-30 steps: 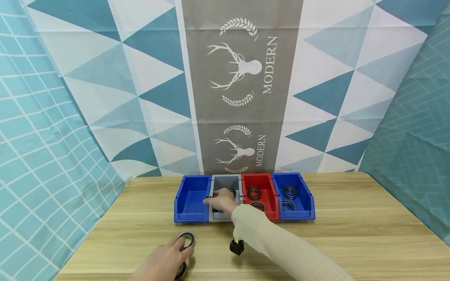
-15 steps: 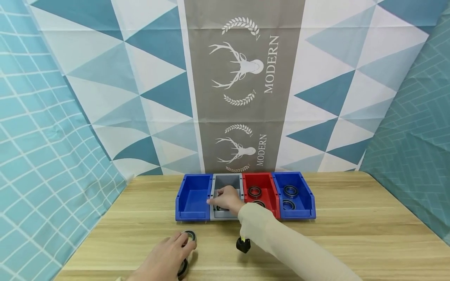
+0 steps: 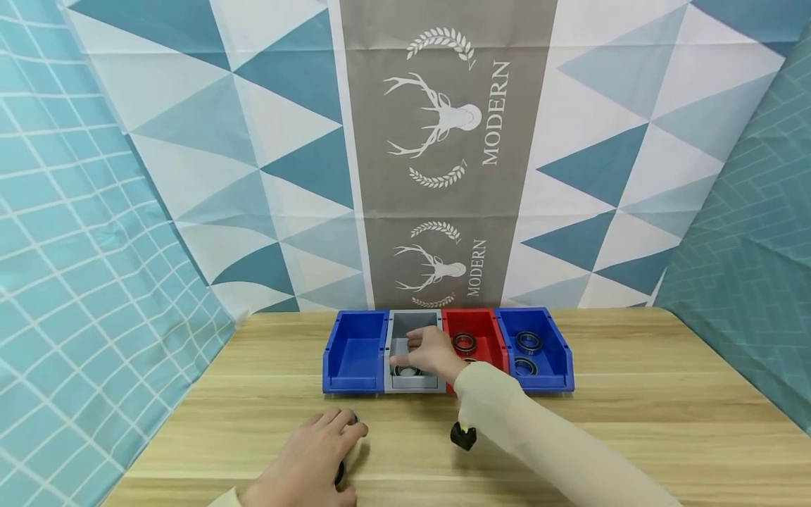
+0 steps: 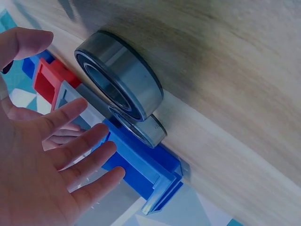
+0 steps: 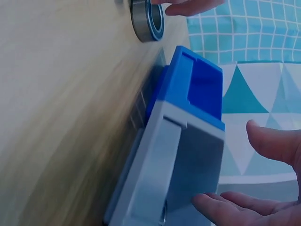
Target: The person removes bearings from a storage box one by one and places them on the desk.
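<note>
My left hand (image 3: 310,454) hovers over the table beside two steel ball bearings, its fingers straight and spread. In the left wrist view the nearer bearing (image 4: 120,77) stands on its edge, apart from the fingers, and a second bearing (image 4: 150,129) shows partly behind it. From the head, that hand covers most of both. My right hand (image 3: 431,348) is over the grey bin (image 3: 415,384), thumb and fingers parted with nothing visible between them. A bearing (image 3: 407,371) lies at the front of this bin, partly under the hand.
A blue bin (image 3: 355,384) adjoins the grey one on its left. To the right come a red bin (image 3: 488,345) and another blue bin (image 3: 551,384), each with two bearings visible. A black device (image 3: 464,436) hangs below the right sleeve. Patterned cloth (image 3: 437,176) backs the table.
My right hand has drawn back to the right within the grey bin and its fingers have parted, leaving a bearing at the front. The left hand's fingers have moved off the bearings.
</note>
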A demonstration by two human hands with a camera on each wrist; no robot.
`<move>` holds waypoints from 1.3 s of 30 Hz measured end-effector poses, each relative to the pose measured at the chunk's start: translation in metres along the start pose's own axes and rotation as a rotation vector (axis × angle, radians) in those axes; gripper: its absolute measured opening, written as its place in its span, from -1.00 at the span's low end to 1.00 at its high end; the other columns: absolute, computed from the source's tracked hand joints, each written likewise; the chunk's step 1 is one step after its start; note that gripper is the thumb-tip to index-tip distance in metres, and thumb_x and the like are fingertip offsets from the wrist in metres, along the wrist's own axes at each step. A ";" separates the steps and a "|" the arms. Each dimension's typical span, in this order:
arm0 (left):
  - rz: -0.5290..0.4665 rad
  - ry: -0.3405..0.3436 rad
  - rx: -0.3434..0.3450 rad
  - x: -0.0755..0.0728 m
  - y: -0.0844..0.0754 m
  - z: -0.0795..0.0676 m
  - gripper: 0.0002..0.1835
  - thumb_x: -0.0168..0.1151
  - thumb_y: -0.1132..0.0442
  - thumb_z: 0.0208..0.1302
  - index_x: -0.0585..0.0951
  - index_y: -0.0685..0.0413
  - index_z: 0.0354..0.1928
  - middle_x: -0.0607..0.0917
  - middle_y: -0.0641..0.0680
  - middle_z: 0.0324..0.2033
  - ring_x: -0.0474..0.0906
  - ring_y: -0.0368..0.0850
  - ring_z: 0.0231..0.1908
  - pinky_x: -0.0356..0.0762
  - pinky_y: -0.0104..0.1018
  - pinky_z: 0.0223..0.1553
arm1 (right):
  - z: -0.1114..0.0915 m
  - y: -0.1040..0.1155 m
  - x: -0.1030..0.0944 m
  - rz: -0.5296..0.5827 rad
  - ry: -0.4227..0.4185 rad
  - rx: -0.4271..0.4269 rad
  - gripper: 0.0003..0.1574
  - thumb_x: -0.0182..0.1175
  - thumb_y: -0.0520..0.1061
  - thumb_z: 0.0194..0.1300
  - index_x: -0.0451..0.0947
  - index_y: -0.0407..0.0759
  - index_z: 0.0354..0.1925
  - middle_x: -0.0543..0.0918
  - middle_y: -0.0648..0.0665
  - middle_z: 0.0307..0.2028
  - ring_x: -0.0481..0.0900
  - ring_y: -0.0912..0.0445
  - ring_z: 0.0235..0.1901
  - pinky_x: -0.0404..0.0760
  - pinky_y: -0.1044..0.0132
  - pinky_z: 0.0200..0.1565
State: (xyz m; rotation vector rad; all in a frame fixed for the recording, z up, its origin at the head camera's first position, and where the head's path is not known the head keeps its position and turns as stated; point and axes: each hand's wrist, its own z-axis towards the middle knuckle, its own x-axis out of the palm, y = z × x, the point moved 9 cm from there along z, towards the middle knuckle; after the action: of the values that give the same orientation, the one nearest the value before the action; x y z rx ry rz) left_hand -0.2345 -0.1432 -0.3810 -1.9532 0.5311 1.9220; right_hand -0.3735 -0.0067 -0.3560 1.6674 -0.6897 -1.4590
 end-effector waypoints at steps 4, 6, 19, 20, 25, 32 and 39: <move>-0.010 -0.005 -0.008 0.000 0.001 0.001 -0.29 0.33 -0.22 -0.12 0.52 -0.10 0.13 0.58 0.01 0.06 0.50 0.00 0.07 0.51 0.08 0.09 | -0.001 0.000 -0.014 -0.059 -0.042 -0.042 -0.24 0.45 -0.05 0.05 0.47 -0.28 0.19 0.60 -0.28 0.13 0.56 -0.13 0.13 0.60 0.04 0.10; -0.019 0.001 -0.018 0.001 0.003 0.001 -0.28 0.32 -0.23 -0.12 0.52 -0.09 0.13 0.58 0.04 0.09 0.50 0.03 0.09 0.50 0.10 0.10 | -0.002 0.001 -0.022 -0.093 -0.072 -0.072 -0.23 0.44 -0.06 0.05 0.46 -0.26 0.21 0.60 -0.27 0.14 0.55 -0.14 0.15 0.61 0.03 0.08; 0.014 -0.062 -0.011 -0.003 0.004 0.002 -0.31 0.29 -0.23 -0.13 0.53 -0.07 0.07 0.59 0.05 0.05 0.50 0.05 0.07 0.51 0.08 0.08 | -0.002 -0.004 -0.050 -0.205 -0.245 -0.166 -0.18 0.45 -0.08 0.04 0.42 -0.24 0.26 0.55 -0.28 0.20 0.54 -0.18 0.16 0.63 0.01 0.05; 0.023 -0.073 -0.005 -0.004 0.003 0.002 -0.32 0.29 -0.23 -0.14 0.53 -0.08 0.06 0.59 0.04 0.03 0.50 0.04 0.05 0.52 0.07 0.07 | -0.002 -0.006 -0.052 -0.212 -0.249 -0.165 -0.17 0.45 -0.08 0.05 0.42 -0.24 0.26 0.56 -0.28 0.19 0.54 -0.18 0.16 0.62 0.01 0.05; 0.041 -0.131 0.017 -0.008 -0.002 0.006 -0.30 0.28 -0.21 -0.13 0.51 -0.07 0.10 0.58 0.07 0.05 0.49 0.05 0.09 0.49 0.07 0.13 | -0.001 -0.012 -0.058 -0.253 -0.250 -0.148 -0.17 0.43 -0.06 0.07 0.40 -0.32 0.26 0.56 -0.33 0.17 0.53 -0.20 0.15 0.59 -0.02 0.09; 0.137 -0.269 0.085 -0.021 -0.015 0.016 -0.28 0.33 -0.25 -0.22 0.53 -0.08 0.04 0.58 0.00 -0.08 0.48 -0.07 -0.03 0.54 -0.06 -0.01 | 0.001 -0.028 -0.057 -0.242 -0.200 -0.058 -0.13 0.41 -0.05 0.10 0.34 -0.36 0.29 0.53 -0.35 0.19 0.51 -0.22 0.17 0.57 -0.04 0.12; 0.152 -0.292 0.093 -0.027 -0.020 0.029 -0.29 0.34 -0.24 -0.23 0.54 -0.09 0.03 0.57 -0.05 -0.13 0.47 -0.12 -0.10 0.53 -0.12 -0.06 | 0.002 -0.043 -0.056 -0.183 -0.161 0.022 -0.15 0.42 -0.03 0.08 0.39 -0.35 0.26 0.61 -0.32 0.09 0.56 -0.16 0.08 0.61 0.01 0.08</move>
State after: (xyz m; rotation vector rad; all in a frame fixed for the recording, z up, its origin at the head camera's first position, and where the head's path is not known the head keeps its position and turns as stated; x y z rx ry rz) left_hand -0.2499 -0.1108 -0.3548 -1.5774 0.6860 2.1842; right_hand -0.3904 0.0611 -0.3616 1.6784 -0.6555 -1.7355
